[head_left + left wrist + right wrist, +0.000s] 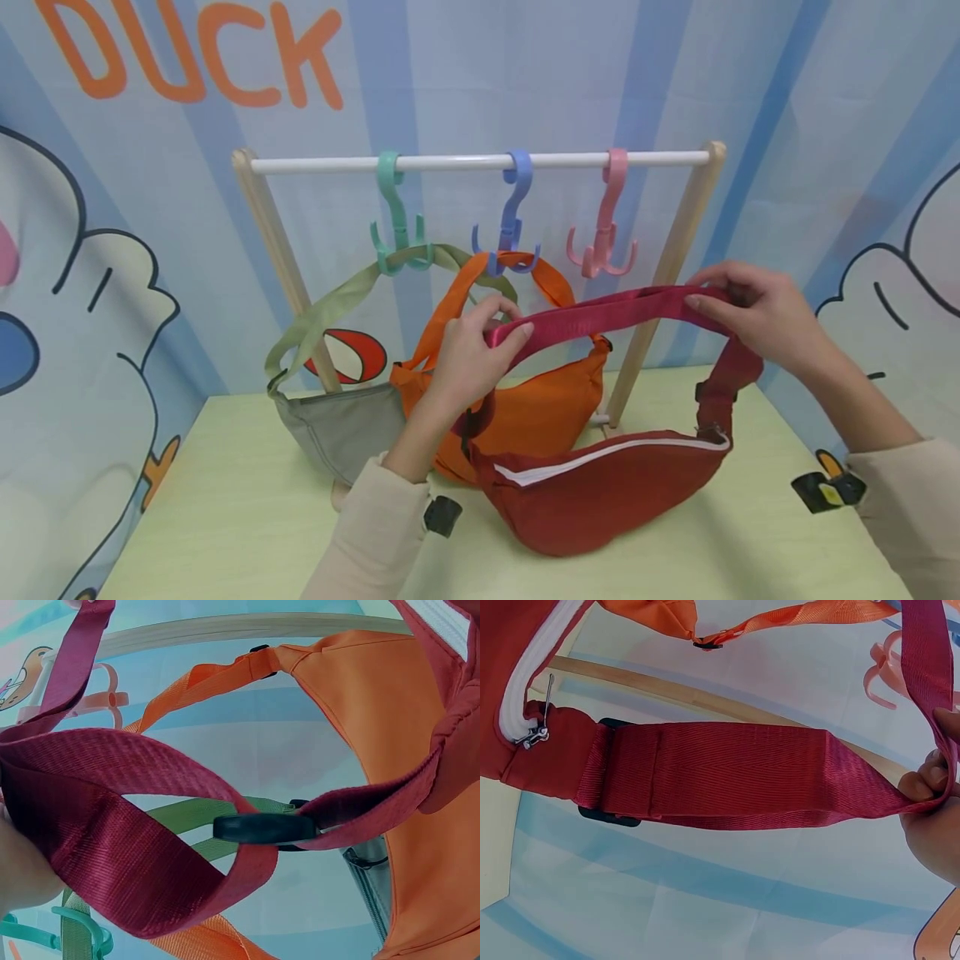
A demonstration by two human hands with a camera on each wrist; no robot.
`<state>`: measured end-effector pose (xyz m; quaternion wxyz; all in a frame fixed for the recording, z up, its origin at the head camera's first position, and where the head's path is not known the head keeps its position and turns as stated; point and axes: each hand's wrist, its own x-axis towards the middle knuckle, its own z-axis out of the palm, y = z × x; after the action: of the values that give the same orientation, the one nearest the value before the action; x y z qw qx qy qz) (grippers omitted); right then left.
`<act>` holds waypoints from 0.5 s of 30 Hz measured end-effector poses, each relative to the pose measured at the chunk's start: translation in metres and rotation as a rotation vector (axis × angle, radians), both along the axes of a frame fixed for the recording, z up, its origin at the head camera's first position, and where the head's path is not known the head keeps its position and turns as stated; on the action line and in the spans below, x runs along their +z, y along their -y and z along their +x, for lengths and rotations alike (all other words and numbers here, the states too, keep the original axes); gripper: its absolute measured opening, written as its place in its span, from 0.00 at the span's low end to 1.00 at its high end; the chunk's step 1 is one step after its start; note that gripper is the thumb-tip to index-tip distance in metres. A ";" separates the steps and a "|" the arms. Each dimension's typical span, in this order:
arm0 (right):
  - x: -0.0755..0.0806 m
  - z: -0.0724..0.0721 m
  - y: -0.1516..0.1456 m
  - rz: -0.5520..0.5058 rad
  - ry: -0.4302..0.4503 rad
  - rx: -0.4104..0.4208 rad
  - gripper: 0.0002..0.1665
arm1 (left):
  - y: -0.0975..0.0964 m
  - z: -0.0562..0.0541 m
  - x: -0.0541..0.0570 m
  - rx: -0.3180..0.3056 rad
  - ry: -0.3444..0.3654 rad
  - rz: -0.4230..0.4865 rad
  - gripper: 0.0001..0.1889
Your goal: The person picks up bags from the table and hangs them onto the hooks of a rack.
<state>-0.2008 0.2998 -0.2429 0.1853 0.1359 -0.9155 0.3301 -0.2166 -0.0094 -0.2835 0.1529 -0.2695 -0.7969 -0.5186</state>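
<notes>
A dark red sling bag (600,500) with a white zipper hangs by its crimson strap (600,321), low over the table. My left hand (476,346) pinches the strap's left part between thumb and fingers. Farther right, my right hand (757,312) pinches the same strap near its bend. In the right wrist view, the strap (735,769) runs from a black buckle (609,817) to the fingers. The strap loop (135,847) looks twisted in the left wrist view, and little of the left hand shows there.
Behind stands a rack with a white bar (450,162). A green hook (392,208) carries a grey-green bag (337,429); a blue hook (517,200) carries an orange bag (540,404). A pink hook (611,208) hangs at right. Beneath is a pale table (247,500).
</notes>
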 end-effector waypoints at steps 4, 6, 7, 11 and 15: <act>0.000 0.000 -0.001 0.000 -0.006 0.001 0.15 | 0.000 0.001 0.001 0.002 0.027 -0.002 0.07; 0.001 0.000 -0.001 -0.003 -0.002 -0.003 0.15 | 0.000 0.001 0.002 0.005 0.043 -0.003 0.09; 0.001 0.000 -0.001 -0.004 0.001 -0.006 0.15 | 0.000 0.001 0.002 0.008 0.048 -0.005 0.09; 0.002 0.001 -0.001 -0.004 0.005 -0.017 0.15 | 0.000 0.002 0.004 0.023 0.052 -0.012 0.11; 0.003 0.001 0.000 -0.003 -0.001 -0.014 0.15 | 0.000 0.001 0.006 0.044 0.045 -0.010 0.11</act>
<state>-0.1998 0.2997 -0.2401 0.1880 0.1294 -0.9160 0.3300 -0.2157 -0.0094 -0.2778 0.1449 -0.2410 -0.8084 -0.5171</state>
